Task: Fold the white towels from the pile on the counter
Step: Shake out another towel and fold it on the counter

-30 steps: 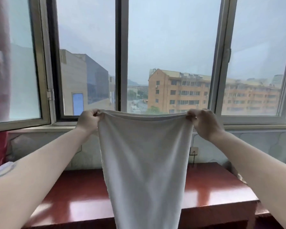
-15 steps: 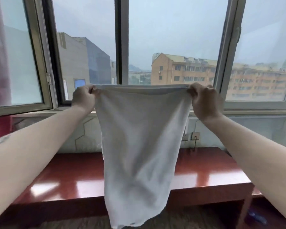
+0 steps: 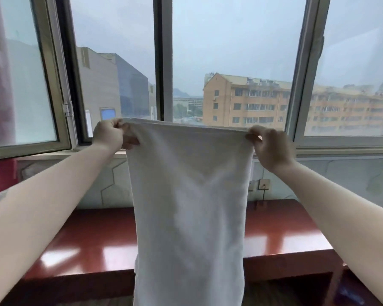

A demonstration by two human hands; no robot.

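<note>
A white towel point(image 3: 189, 206) hangs lengthwise in front of me, held up by its top edge at window-sill height. My left hand point(image 3: 108, 135) grips the top left corner with curled fingers. My right hand point(image 3: 272, 149) pinches the top right corner. The top edge is stretched taut between both hands. The towel's lower end runs out of the bottom of the view. The pile of towels is not in sight.
A glossy red-brown counter point(image 3: 281, 230) runs below the window, behind the towel. A wall socket with a cable point(image 3: 263, 185) sits on the wall at the right. An open window sash point(image 3: 31, 85) stands at the left. Red fabric point(image 3: 0, 175) hangs at the far left.
The towel first rose and its bottom end swung up into view; now it hangs straight and flat again, lower end out of frame. Both hands keep their grip on the corners.
</note>
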